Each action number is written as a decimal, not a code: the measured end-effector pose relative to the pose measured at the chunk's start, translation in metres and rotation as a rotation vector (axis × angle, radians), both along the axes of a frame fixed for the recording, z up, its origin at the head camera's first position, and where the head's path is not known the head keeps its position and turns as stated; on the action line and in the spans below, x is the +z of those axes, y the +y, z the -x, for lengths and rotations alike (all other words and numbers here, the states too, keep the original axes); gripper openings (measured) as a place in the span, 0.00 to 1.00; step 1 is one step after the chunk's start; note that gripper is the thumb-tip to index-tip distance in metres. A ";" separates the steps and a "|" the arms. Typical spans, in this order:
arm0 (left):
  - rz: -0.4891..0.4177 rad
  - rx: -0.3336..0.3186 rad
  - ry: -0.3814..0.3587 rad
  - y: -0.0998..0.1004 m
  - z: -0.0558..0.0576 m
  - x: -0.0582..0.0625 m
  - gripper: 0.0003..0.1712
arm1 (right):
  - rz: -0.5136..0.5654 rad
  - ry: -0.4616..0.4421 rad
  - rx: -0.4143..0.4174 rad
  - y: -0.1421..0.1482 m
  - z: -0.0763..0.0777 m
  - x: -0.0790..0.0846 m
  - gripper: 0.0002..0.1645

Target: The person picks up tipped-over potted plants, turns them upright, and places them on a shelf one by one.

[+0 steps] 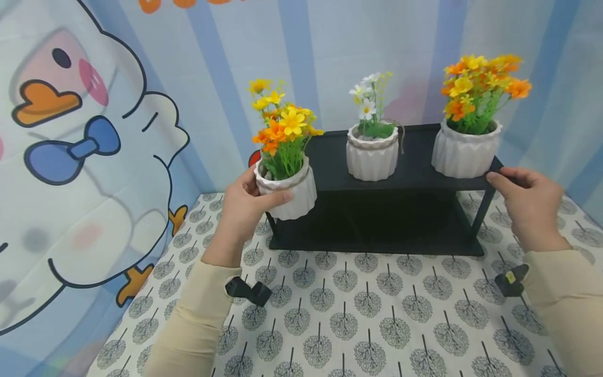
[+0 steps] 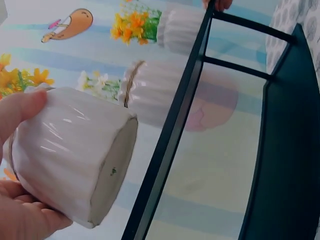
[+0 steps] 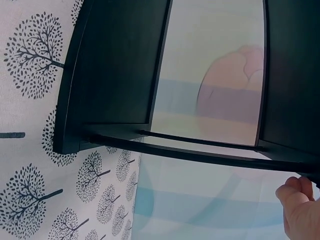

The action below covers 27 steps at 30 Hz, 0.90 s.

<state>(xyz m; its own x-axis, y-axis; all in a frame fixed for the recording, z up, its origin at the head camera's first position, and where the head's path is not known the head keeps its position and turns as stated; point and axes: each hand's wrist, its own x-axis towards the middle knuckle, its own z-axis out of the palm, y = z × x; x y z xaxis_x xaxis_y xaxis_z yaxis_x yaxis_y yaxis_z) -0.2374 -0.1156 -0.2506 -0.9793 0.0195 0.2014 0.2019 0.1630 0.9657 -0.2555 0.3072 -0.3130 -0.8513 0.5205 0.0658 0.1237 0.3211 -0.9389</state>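
Note:
My left hand [image 1: 242, 212] grips a white ribbed flowerpot [image 1: 297, 196] with yellow and orange flowers, thumb across the front and fingers behind. In the left wrist view the flowerpot's bare underside [image 2: 115, 172] shows, apart from the black two-tier shelf [image 1: 325, 162]. At the shelf's upper right corner, my right hand [image 1: 532, 201] pinches the edge between thumb and fingers. A middle flowerpot [image 1: 372, 159] with white flowers and a twine tie stands on the top tier. Close to the right hand, another flowerpot [image 1: 466, 154] holds orange and yellow flowers.
The shelf's lower tier [image 1: 367, 225] lies on a white cloth [image 1: 344, 324] printed with dark trees. Behind hangs a blue striped curtain [image 1: 395, 31], with a large cartoon duck [image 1: 136, 157] at the left. Thin black posts [image 1: 482, 212] join the tiers.

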 end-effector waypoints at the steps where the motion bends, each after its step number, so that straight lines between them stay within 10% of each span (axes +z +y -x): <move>1: -0.001 0.002 0.003 0.000 0.003 0.000 0.44 | -0.004 -0.001 -0.001 0.000 0.000 0.000 0.21; 27: 0.007 0.115 0.071 0.008 0.072 -0.003 0.45 | -0.062 0.048 -0.005 0.000 0.000 -0.004 0.32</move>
<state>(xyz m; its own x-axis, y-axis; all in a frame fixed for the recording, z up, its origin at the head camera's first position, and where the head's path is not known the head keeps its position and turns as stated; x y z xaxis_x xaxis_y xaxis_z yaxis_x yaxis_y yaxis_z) -0.3090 -0.1077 -0.2539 -0.9585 -0.0900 0.2705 0.2493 0.1957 0.9485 -0.2557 0.3068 -0.3172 -0.8438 0.5184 0.1386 0.0810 0.3783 -0.9221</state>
